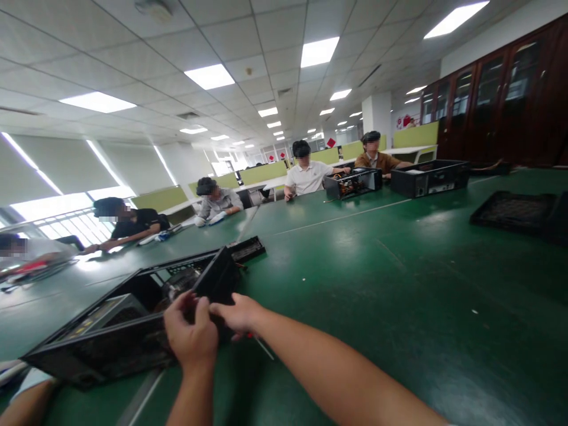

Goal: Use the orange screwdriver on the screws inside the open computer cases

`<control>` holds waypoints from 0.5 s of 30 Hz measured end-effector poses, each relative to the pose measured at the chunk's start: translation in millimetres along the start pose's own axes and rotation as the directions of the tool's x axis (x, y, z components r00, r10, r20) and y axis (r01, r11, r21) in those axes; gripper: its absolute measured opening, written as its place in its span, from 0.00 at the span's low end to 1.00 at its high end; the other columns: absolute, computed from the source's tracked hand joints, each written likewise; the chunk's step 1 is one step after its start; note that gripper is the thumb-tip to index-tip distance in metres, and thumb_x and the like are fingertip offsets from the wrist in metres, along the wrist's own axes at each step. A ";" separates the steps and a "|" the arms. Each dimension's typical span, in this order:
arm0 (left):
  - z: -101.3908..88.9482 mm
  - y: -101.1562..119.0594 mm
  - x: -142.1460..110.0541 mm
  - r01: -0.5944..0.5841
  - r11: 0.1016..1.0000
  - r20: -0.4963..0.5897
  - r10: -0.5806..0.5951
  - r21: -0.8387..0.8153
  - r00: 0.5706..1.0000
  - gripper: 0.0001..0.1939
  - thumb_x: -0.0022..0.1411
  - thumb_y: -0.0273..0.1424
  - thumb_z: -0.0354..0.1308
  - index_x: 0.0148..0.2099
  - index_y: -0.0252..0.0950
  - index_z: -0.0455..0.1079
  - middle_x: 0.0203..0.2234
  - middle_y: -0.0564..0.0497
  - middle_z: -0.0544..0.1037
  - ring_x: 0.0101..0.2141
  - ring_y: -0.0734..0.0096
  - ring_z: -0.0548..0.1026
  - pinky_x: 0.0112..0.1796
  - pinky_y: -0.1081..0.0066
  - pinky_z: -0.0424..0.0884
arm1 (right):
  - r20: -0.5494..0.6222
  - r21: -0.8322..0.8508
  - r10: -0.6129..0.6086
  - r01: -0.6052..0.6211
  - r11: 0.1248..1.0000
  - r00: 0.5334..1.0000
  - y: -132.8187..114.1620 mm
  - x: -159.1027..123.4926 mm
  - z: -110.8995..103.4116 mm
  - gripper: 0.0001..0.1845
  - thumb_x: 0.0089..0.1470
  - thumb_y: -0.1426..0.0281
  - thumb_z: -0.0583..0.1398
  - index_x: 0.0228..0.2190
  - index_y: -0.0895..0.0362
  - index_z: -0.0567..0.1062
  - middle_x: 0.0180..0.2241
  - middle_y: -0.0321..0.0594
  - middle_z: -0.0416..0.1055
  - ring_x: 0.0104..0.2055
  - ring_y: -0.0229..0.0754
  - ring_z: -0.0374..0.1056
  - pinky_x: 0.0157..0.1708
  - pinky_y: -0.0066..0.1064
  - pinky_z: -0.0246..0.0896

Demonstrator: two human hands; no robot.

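An open black computer case (pixel 128 319) lies on its side on the green table (pixel 399 284), with a power supply and cables visible inside. My left hand (pixel 190 331) is curled at the case's near edge, fingers pinched on a dark part there. My right hand (pixel 237 313) meets it from the right, fingers closed against the same edge of the case. What the fingertips pinch is too small to make out.
A black side panel (pixel 515 214) lies at the right. Across the table two more open cases (pixel 352 182) (pixel 429 177) stand before seated people. Other people sit along the far left. Another person's arm (pixel 22 402) shows at bottom left.
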State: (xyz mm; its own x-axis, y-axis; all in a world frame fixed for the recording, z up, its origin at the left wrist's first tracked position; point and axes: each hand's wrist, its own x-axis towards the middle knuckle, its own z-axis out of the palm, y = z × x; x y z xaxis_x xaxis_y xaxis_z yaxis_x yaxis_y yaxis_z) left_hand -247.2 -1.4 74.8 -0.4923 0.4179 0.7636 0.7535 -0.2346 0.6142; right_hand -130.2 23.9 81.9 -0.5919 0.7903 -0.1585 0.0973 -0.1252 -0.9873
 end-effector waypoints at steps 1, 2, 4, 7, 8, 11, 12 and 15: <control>7.8 10.7 -15.2 0.007 0.998 0.036 -0.005 -0.060 0.999 0.22 0.59 0.39 0.56 0.53 0.36 0.67 0.43 0.46 0.72 0.43 0.59 0.73 0.50 0.58 0.68 | 0.048 0.026 0.029 -0.030 0.999 0.998 10.3 -14.7 -14.8 0.42 0.60 0.53 0.58 0.66 0.58 0.49 0.51 0.56 0.71 0.22 0.34 0.68 0.31 0.39 0.75; 16.6 23.3 -29.5 0.004 0.994 0.076 0.004 -0.107 0.997 0.20 0.59 0.38 0.57 0.52 0.36 0.68 0.41 0.47 0.72 0.42 0.60 0.73 0.49 0.59 0.69 | 0.112 0.047 0.058 -0.064 0.997 0.992 21.6 -31.8 -32.5 0.35 0.63 0.56 0.55 0.64 0.58 0.54 0.42 0.50 0.76 0.16 0.30 0.61 0.28 0.37 0.75; 36.4 52.3 -55.5 -0.050 0.983 0.216 0.089 -0.179 0.972 0.16 0.59 0.35 0.57 0.49 0.37 0.70 0.39 0.48 0.72 0.40 0.62 0.73 0.48 0.60 0.69 | 0.221 0.069 0.113 -0.131 0.989 0.969 44.4 -70.7 -73.5 0.25 0.61 0.61 0.57 0.57 0.58 0.65 0.26 0.37 0.75 0.11 0.26 0.49 0.25 0.36 0.74; 68.0 93.5 -90.3 -0.100 0.944 0.537 0.263 -0.314 0.802 0.13 0.62 0.32 0.55 0.49 0.38 0.70 0.39 0.48 0.73 0.39 0.64 0.73 0.47 0.62 0.69 | 0.248 0.083 0.175 -0.201 0.976 0.953 71.7 -129.3 -135.2 0.22 0.50 0.69 0.65 0.47 0.60 0.71 0.15 0.26 0.63 0.14 0.30 0.54 0.21 0.36 0.73; 77.6 103.7 -101.5 -0.081 0.930 0.611 0.299 -0.357 0.733 0.13 0.63 0.32 0.54 0.50 0.38 0.70 0.40 0.48 0.73 0.38 0.65 0.73 0.45 0.63 0.70 | 0.236 0.095 0.174 -0.201 0.975 0.956 78.4 -145.6 -152.8 0.22 0.47 0.71 0.67 0.45 0.61 0.72 0.15 0.24 0.60 0.14 0.30 0.54 0.20 0.35 0.73; 98.1 119.3 -132.1 -0.042 0.904 0.684 0.351 -0.425 0.639 0.13 0.63 0.31 0.54 0.50 0.39 0.72 0.39 0.48 0.75 0.35 0.67 0.74 0.41 0.66 0.71 | 0.174 0.151 0.130 -0.156 0.976 0.976 94.3 -178.2 -191.5 0.24 0.43 0.74 0.65 0.45 0.58 0.71 0.16 0.21 0.56 0.15 0.27 0.49 0.23 0.34 0.74; 101.5 120.1 -140.4 -0.034 0.896 0.698 0.368 -0.443 0.615 0.13 0.63 0.30 0.54 0.49 0.39 0.72 0.39 0.48 0.75 0.35 0.67 0.74 0.42 0.66 0.71 | 0.144 0.173 0.107 -0.132 0.976 0.984 99.2 -183.4 -199.6 0.26 0.42 0.75 0.64 0.47 0.57 0.70 0.17 0.21 0.57 0.15 0.26 0.49 0.24 0.33 0.74; 102.7 116.6 -157.3 0.012 0.867 0.763 0.431 -0.498 0.481 0.13 0.64 0.30 0.55 0.50 0.39 0.73 0.39 0.47 0.75 0.37 0.67 0.74 0.43 0.65 0.71 | 0.072 0.218 0.064 -0.078 0.973 0.995 113.4 -187.0 -212.3 0.33 0.36 0.78 0.59 0.49 0.54 0.67 0.24 0.25 0.62 0.19 0.28 0.55 0.23 0.29 0.72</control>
State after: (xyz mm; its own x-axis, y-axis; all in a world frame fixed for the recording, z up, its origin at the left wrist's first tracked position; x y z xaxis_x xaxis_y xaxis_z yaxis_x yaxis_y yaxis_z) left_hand -37.2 -4.4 5.9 0.4208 0.7699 0.4798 0.4308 -0.6351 0.6412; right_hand 161.5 -10.7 0.2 -0.6406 0.7355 -0.2207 -0.0334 -0.3139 -0.9489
